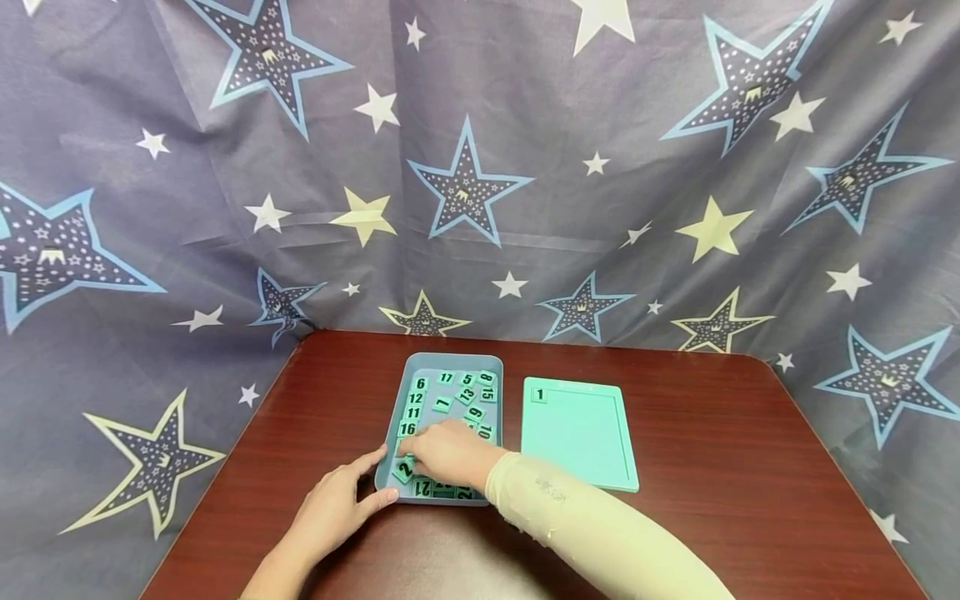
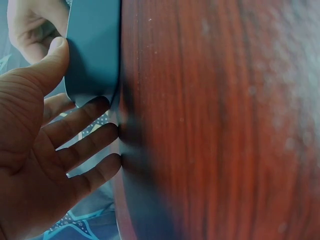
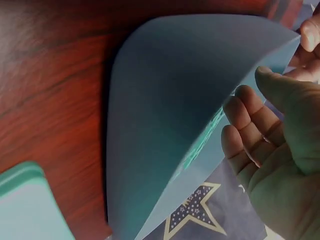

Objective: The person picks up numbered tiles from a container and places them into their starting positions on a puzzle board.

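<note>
A blue-grey tray [image 1: 453, 362] holds several green number tiles, among them a tile marked 2 [image 1: 405, 468], a 16 tile [image 1: 407, 428] and a 7 tile [image 1: 442, 404]. My right hand [image 1: 450, 454] reaches into it, fingertips down beside the 2 tile. Seen from the right wrist, the fingers [image 3: 237, 112] of that hand bend loosely over the rim, apart from the thumb; no tile shows between them. At the near-left corner of the tray rests my left hand [image 1: 330, 504], its thumb [image 2: 57, 47] against the near wall and its fingers [image 2: 92, 142] spread and relaxed.
To the right of the tray lies a flat mint-green board [image 1: 577, 433] with a raised edge, a 1 tile [image 1: 539, 395] in its top-left corner. Both stand on a reddish-brown wooden table [image 1: 720, 467]. Behind it hangs a grey curtain [image 1: 540, 225] with a star print.
</note>
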Available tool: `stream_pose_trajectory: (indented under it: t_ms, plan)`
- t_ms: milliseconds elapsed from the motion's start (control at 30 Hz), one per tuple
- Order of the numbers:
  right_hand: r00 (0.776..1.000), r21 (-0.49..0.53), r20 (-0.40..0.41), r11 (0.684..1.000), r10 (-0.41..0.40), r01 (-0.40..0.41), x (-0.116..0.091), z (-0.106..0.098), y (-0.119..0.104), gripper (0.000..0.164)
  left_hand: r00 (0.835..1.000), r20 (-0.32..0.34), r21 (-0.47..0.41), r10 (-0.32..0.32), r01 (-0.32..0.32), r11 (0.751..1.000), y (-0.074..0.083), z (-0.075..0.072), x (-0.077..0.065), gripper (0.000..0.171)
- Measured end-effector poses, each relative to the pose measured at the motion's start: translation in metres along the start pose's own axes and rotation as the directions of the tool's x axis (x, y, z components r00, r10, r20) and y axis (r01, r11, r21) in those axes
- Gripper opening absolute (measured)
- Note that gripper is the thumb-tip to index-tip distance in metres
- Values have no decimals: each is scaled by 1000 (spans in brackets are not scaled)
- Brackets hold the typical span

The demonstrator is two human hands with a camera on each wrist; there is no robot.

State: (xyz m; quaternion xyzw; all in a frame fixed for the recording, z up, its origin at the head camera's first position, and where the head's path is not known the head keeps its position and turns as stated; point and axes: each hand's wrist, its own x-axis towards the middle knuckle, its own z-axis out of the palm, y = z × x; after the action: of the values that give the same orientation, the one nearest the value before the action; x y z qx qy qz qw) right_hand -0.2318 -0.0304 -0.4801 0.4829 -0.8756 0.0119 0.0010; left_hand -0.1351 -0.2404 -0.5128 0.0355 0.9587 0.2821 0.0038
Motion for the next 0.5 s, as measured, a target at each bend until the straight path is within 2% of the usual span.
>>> stream_pose_trajectory:
  t_ms: [267, 500]
  plan:
    - [1000, -63, 0, 998, 7, -7, 5, 10, -5, 31, 1000, -17, -3, 0, 0, 1000, 1, 0, -1, 71]
    - [999, -177, -20, 984, -25, 21, 7, 14, -8, 28, 1000, -18, -1, 1, -1, 1000, 0, -1, 0, 71]
